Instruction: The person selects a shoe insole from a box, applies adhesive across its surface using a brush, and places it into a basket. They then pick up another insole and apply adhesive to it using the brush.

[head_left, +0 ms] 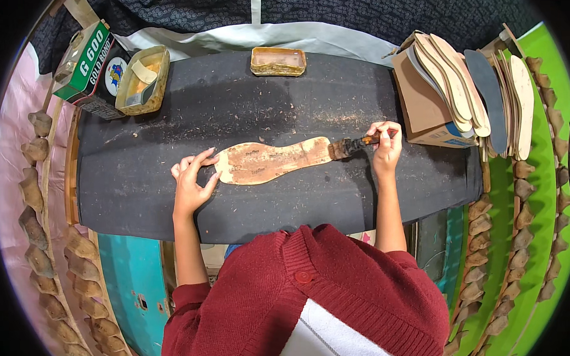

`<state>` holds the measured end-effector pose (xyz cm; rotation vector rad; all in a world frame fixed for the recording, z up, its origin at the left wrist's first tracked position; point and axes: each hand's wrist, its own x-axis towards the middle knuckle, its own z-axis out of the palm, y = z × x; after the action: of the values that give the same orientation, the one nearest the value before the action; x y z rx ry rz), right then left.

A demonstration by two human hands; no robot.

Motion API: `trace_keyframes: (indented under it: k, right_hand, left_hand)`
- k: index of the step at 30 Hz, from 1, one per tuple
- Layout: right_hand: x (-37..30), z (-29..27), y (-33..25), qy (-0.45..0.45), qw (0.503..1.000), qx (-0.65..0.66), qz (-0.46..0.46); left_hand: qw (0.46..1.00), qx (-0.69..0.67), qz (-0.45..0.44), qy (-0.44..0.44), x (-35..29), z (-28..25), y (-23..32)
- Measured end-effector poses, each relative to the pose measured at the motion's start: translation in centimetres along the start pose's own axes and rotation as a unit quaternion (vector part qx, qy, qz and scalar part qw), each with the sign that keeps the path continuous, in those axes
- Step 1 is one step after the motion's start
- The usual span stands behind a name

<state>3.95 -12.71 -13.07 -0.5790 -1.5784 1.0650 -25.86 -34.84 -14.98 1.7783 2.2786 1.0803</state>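
Note:
A tan shoe insole (273,163) with printed marks and brownish patches lies flat across the dark table, its wider end to the left. My left hand (194,180) has thumb and index fingertip at that wide end, gripping its rim. In my right hand (386,150) is a brush (353,145) with a dark, stained handle, pinched between thumb and fingers. The brush's bristles meet the insole's narrow right end. Around the insole, the dark table cover (236,211) carries scattered crumbs and pale smears.
At the back left stand a green-and-black can (83,72) and a crusted tray (127,103) holding scraper-like pieces. A shallow container (278,61) sits at the far middle. On the right, a cardboard box (420,98) holds stacked insoles (441,78). Shoe lasts (33,191) line racks on both sides.

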Motion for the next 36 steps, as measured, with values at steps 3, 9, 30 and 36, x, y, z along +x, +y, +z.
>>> trace_keyframes:
  k: [3,9,30,36]
  right_hand:
    - [-0.1,0.6,-0.6,0.002,1.000,0.015,-0.001]
    - [0.2,0.1,0.2,0.011,1.000,0.022,0.006]
    - [2.0,0.1,1.1,0.018,0.999,0.037,0.021]
    - [1.8,0.1,1.4,0.018,0.999,0.024,0.040]
  left_hand:
    - [1.000,-0.001,0.000,0.000,0.0,0.0,0.0]
    - [1.000,0.000,-0.001,-0.001,0.0,0.0,0.0]
    - [1.000,0.003,-0.004,0.005,-0.1,0.0,-0.1]
    - [1.000,0.002,-0.005,0.000,0.0,0.0,0.0]
